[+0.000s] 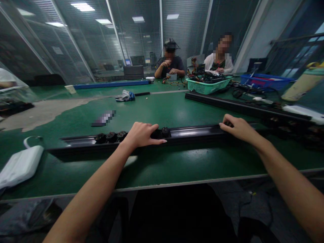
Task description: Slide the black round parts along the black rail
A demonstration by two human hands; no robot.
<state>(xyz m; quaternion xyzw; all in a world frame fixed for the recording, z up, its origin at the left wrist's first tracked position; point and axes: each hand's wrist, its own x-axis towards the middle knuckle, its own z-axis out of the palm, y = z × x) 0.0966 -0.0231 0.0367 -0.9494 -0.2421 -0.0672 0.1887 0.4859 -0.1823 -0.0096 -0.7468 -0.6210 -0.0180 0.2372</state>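
Note:
A long black channel (194, 132) lies across the green table, its open side up. Several round-topped black socket modules (111, 136) sit in a row in its left half. My left hand (139, 134) reaches over this row, with thumb and index finger on either side of a module (156, 133); its other fingers are partly hidden. At the channel's right part, my right hand (236, 127) is closed around a small black module (229, 124), which is mostly covered by the fingers. A bare stretch of channel runs between both hands.
Another black channel (227, 103) lies behind at right, near several dark modules (275, 121). A green basket (196, 86) holds cables. A white power box (21, 165) lies left, a phone-like slab (103, 118) and a cloth (126, 96) farther back. Two people (170, 64) sit opposite.

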